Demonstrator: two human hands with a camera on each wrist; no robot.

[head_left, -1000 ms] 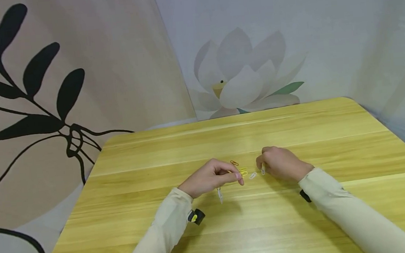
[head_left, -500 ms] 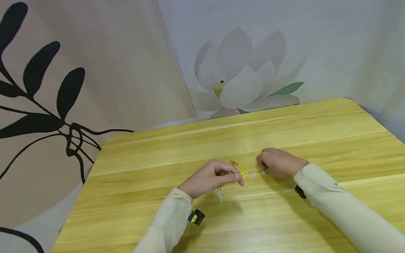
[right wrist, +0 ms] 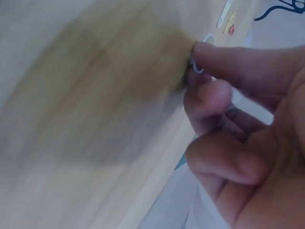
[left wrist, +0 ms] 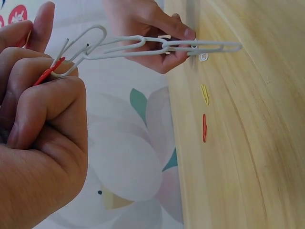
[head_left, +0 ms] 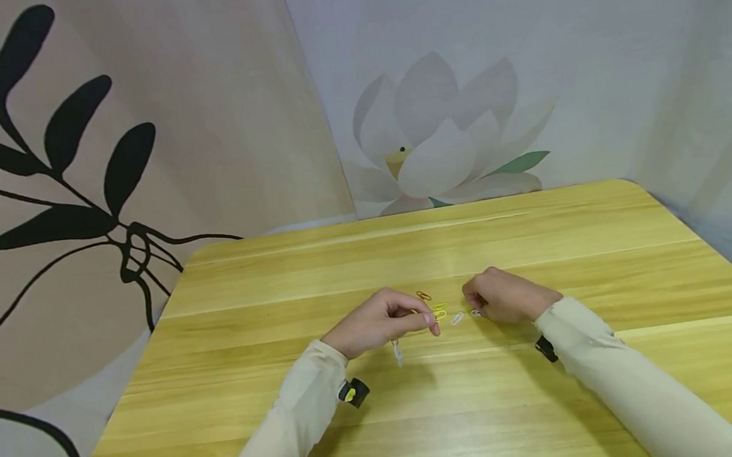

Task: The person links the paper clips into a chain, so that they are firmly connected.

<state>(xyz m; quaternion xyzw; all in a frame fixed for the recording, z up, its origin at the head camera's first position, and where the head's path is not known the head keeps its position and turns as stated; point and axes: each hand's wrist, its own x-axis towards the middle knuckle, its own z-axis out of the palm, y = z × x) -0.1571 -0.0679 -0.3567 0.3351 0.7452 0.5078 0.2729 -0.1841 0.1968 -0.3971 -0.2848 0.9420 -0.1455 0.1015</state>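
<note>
My left hand point(head_left: 388, 320) is raised over the table, its curled fingers gripping a paper clip chain. In the left wrist view a red paper clip point(left wrist: 49, 71) comes out of the fingers, and a chain of white paper clips point(left wrist: 164, 46) hangs from it. To the right, my right hand point(head_left: 510, 295) is low at the tabletop. Its thumb and finger pinch a white paper clip point(right wrist: 198, 70), partly hidden by the fingertips in the right wrist view.
Between the hands lie a loose white paper clip point(head_left: 457, 318), yellow paper clips point(head_left: 439, 312) and an orange-red paper clip point(head_left: 423, 295). The wooden table point(head_left: 386, 432) reaches back to a printed curtain point(head_left: 250, 122).
The white clip at my right fingertips stood upright a second ago and now shows lower and flatter. My right hand shifted slightly; my left hand stayed nearly still.
</note>
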